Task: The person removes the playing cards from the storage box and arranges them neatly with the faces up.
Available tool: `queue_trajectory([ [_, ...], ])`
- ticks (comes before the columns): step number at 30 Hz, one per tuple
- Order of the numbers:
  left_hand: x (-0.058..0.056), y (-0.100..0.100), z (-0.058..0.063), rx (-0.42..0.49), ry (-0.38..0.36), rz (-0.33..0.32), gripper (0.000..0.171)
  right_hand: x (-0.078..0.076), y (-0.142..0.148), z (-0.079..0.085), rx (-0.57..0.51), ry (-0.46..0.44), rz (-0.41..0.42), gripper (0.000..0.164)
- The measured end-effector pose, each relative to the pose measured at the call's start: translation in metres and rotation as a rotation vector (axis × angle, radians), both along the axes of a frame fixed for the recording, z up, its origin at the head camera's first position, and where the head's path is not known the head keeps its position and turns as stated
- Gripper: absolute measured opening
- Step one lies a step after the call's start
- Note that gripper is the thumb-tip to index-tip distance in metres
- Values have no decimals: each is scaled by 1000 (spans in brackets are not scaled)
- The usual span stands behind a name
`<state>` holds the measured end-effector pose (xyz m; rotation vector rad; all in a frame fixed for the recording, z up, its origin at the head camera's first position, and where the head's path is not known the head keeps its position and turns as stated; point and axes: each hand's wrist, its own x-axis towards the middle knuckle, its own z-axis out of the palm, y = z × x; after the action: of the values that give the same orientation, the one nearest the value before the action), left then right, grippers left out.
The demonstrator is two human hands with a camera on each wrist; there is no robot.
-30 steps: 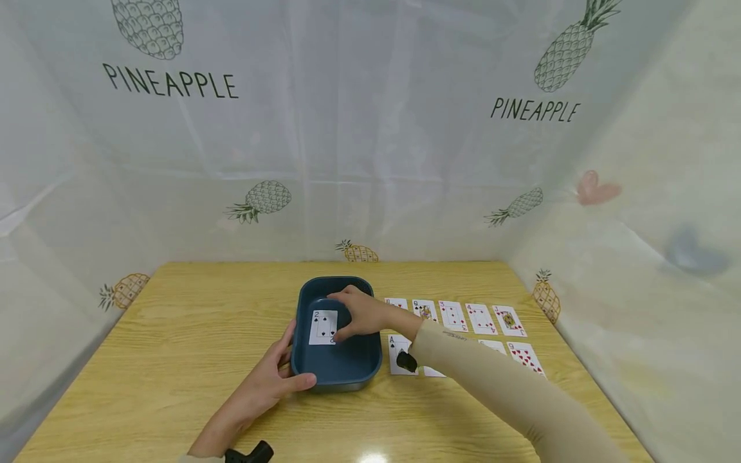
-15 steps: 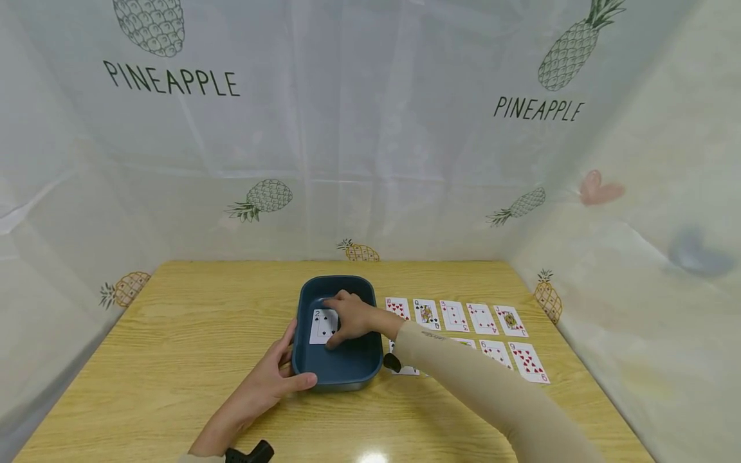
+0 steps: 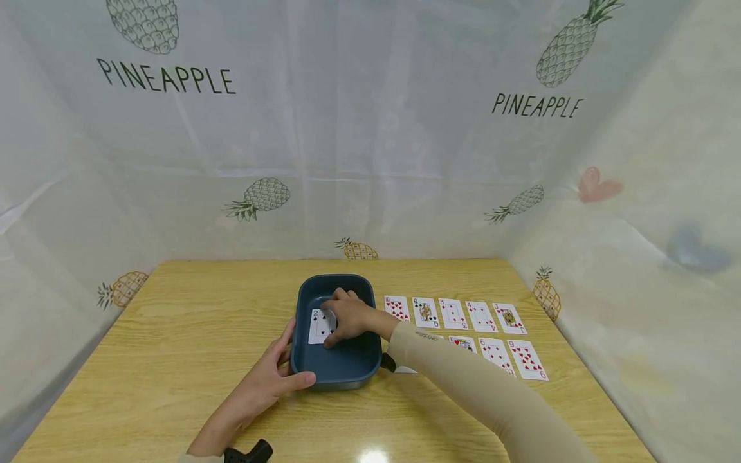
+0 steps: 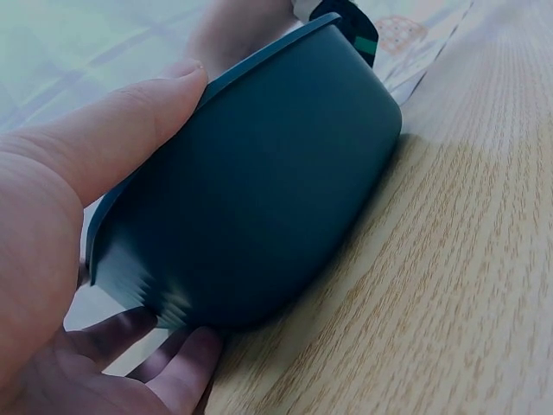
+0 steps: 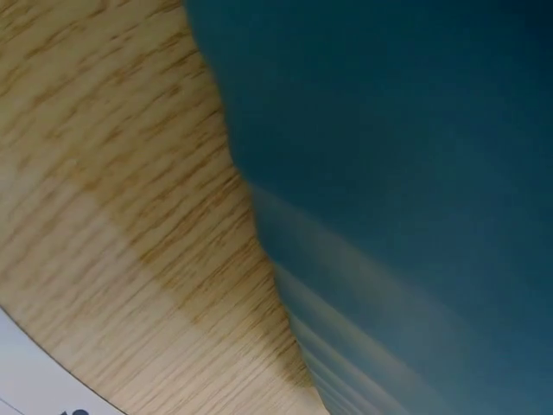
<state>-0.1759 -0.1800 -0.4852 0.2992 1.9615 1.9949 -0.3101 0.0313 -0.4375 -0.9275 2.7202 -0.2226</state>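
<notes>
A dark blue plastic bin (image 3: pixel 336 366) stands on the wooden table in the head view. On its floor lies a playing card (image 3: pixel 316 328), a black two, face up. My left hand (image 3: pixel 269 379) holds the bin at its left side, thumb over the rim and fingers low against the wall, as the left wrist view also shows. My right hand (image 3: pixel 350 319) reaches inside over the card's right part, with thumb and fingers at its lower and upper edges. That side of the card is partly hidden. The right wrist view shows mainly the bin's outer wall (image 5: pixel 389 173).
Right of the bin, several playing cards (image 3: pixel 480 317) lie face up in two rows; the right forearm (image 3: pixel 463 379) covers part of the nearer row. The table (image 3: pixel 191 321) is enclosed by a pale pineapple-print curtain (image 3: pixel 370 128) behind and at both sides.
My right hand has shifted slightly left and further over the playing card, covering more of its right edge. My left hand stays on the bin.
</notes>
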Motion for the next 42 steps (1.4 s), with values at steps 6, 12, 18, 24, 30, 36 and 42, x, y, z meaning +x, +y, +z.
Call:
queue_trajectory([
  [6, 0, 0, 1, -13, -1, 9, 107, -1, -2, 0, -19, 13, 16, 82],
  [12, 1, 1, 2, -25, -13, 36, 108, 1, 7, 13, -86, 5, 77, 83],
  [18, 1, 3, 0, -19, 7, 23, 112, 8, 41, 47, -221, -29, 127, 83],
  [24, 0, 0, -1, 0, 19, -5, 115, 19, 94, 79, -271, 2, 123, 83],
  [30, 1, -1, -1, 10, 11, -30, 113, 29, 158, 93, -282, 57, 107, 84],
  [36, -1, 0, -1, 3, 7, -16, 113, 37, 225, 91, -250, 55, 76, 82],
  [42, -1, 1, -1, -6, -10, 6, 113, 44, 281, 80, -215, 6, 19, 81],
])
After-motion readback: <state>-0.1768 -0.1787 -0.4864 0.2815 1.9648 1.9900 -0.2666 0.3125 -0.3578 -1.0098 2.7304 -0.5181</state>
